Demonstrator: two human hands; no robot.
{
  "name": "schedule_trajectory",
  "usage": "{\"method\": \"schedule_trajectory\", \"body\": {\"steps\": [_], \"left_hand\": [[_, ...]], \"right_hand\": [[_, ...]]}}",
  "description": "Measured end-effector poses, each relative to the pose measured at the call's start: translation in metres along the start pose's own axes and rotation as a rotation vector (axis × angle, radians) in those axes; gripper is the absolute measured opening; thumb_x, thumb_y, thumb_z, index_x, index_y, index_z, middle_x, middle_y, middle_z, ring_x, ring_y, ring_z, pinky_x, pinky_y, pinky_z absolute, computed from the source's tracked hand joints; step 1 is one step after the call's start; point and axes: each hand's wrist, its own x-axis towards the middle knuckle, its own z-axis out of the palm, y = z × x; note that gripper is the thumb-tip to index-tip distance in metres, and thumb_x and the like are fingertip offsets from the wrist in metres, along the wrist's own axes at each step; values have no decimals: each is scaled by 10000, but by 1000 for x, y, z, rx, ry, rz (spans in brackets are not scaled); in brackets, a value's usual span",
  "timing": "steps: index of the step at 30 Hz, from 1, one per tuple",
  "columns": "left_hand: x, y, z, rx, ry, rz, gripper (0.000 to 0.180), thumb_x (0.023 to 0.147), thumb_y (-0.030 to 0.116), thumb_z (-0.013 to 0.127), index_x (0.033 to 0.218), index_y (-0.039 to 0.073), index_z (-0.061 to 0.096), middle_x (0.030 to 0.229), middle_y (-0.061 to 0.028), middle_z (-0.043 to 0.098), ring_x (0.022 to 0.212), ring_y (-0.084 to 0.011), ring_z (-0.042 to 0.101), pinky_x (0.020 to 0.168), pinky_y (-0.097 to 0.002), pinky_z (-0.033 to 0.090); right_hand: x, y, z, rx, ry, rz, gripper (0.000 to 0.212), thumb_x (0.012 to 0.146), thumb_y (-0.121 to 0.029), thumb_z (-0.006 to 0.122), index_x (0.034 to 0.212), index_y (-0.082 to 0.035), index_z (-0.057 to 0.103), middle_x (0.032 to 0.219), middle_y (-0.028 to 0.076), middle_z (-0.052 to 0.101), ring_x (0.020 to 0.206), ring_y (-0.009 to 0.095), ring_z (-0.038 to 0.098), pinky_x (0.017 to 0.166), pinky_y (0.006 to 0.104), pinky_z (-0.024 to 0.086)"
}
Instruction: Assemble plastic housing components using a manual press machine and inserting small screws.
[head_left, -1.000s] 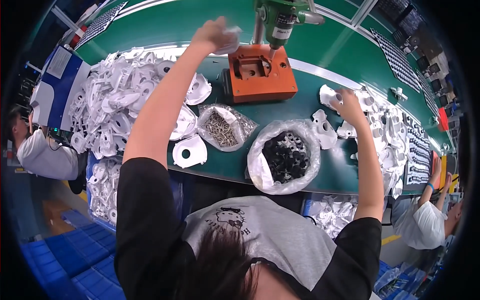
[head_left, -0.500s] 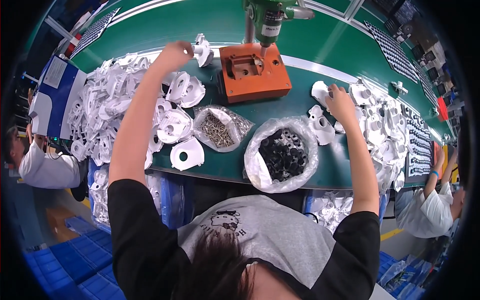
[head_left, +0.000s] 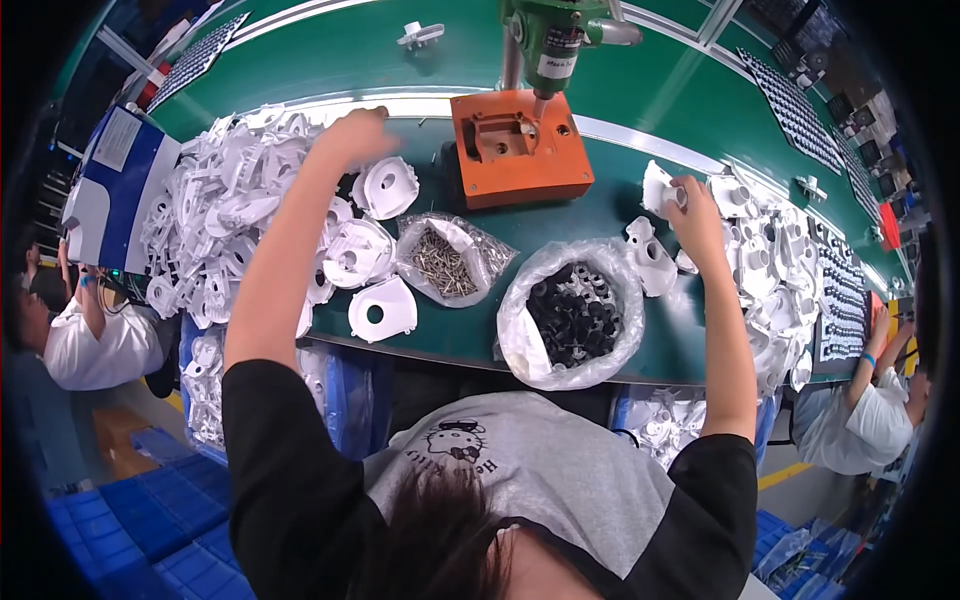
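Note:
My left hand point(head_left: 362, 138) is above the front edge of a big heap of white plastic housings point(head_left: 225, 190); motion smears its fingers, so their grip is hidden. Beyond the metal rail, a single white plastic part point(head_left: 420, 36) lies on the green surface. With bent fingers, my right hand point(head_left: 697, 215) grips a white plastic housing point(head_left: 656, 188) beside the right-hand pile of white parts point(head_left: 765, 250). Another white housing point(head_left: 652, 262) lies just below that hand. Between my arms stands an orange fixture block point(head_left: 525, 178) under a green press point(head_left: 556, 45), its cavity holding no housing.
Near the table's front edge sit a clear bag of screws point(head_left: 445, 262) and a larger plastic bag of small black parts point(head_left: 570, 315). A few white housings point(head_left: 383, 310) lie left of them. A blue-and-white machine point(head_left: 115, 190) stands far left. Other people work at both sides.
The white part that was by my left hand now lies farther off, past the rail, and that hand has drawn back toward the heap. My right hand stays at its housing. The view has shifted slightly.

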Motion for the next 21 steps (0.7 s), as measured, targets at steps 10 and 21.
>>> {"method": "schedule_trajectory", "body": {"steps": [10, 21], "left_hand": [[-51, 15, -19, -416, 387, 407, 328, 814, 225, 619, 1087, 57, 549, 913, -171, 560, 826, -321, 612, 718, -404, 513], [-167, 133, 31, -1836, -208, 150, 337, 937, 317, 504, 1152, 58, 508, 1010, -48, 599, 846, -119, 603, 665, -234, 499]], "right_hand": [[-23, -65, -2, 1084, -69, -145, 207, 788, 30, 602, 990, 3, 566, 1080, 65, 533, 918, 112, 554, 809, 233, 455], [-64, -172, -2, 646, 256, -713, 411, 685, 69, 706, 1057, -21, 556, 1077, 131, 540, 983, 250, 560, 835, 312, 472]]}}
